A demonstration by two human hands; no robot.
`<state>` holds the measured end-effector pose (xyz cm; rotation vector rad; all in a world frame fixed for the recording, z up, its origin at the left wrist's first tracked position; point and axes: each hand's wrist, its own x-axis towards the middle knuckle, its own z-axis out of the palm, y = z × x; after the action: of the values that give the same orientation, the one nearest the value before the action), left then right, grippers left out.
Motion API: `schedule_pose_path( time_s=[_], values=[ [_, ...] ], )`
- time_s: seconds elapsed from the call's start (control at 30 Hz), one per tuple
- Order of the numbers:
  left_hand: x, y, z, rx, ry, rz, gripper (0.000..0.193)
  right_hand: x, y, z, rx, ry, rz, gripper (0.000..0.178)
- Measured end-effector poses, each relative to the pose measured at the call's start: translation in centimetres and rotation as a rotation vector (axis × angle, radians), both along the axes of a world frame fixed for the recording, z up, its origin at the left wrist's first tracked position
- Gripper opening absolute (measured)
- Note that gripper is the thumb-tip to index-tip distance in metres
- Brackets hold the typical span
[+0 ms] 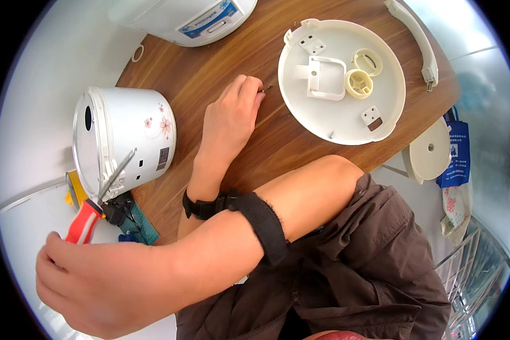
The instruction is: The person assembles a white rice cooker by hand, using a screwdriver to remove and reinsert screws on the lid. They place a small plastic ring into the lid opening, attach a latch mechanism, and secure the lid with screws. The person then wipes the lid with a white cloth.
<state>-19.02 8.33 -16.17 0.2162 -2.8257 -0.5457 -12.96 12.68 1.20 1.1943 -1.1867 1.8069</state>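
Observation:
My right hand crosses over to the lower left, closed on a red-and-white handled screwdriver. Its metal shaft points up, in front of a white appliance body with red flowers, which looks like a rice cooker on its side. On the wooden table, my left hand rests with its fingers curled and its thumb against them. A tiny dark bit shows at those fingertips; whether they grip it is unclear. To their right lies a round white cover, holding a white frame, cream round parts and a screw.
A curved white handle lies at the table's far right. Another white appliance and a small ring are at the far left. Beyond the right table edge are a round white part, a blue bag and a wire rack.

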Motion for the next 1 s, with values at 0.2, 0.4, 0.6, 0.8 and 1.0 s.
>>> schedule_pose_path(
  time_s=[0.2, 0.4, 0.6, 0.8, 1.0],
  values=[
    [0.2, -0.2, -0.3, 0.104, 0.045, 0.060, 0.010, 1.1, -0.1, 0.1, 0.066, 0.000, 0.168, 0.017],
    [0.2, -0.8, -0.4, 0.188, 0.052, 0.060, 0.009, 1.0, -0.5, -0.4, 0.115, 0.009, 0.251, 0.011],
    [0.4, -0.8, -0.3, 0.204, 0.046, 0.070, 0.011, -0.3, 0.6, -0.4, 0.188, 0.057, 0.239, 0.013],
    [1.2, -0.6, 0.0, 0.223, 0.006, 0.116, 0.017, -2.5, 1.0, -2.0, 0.165, -0.014, 0.245, 0.013],
    [5.5, 0.1, 3.1, 0.176, -0.028, 0.185, 0.024, -4.5, 0.7, -2.6, 0.139, -0.065, 0.266, 0.017]
  ],
)
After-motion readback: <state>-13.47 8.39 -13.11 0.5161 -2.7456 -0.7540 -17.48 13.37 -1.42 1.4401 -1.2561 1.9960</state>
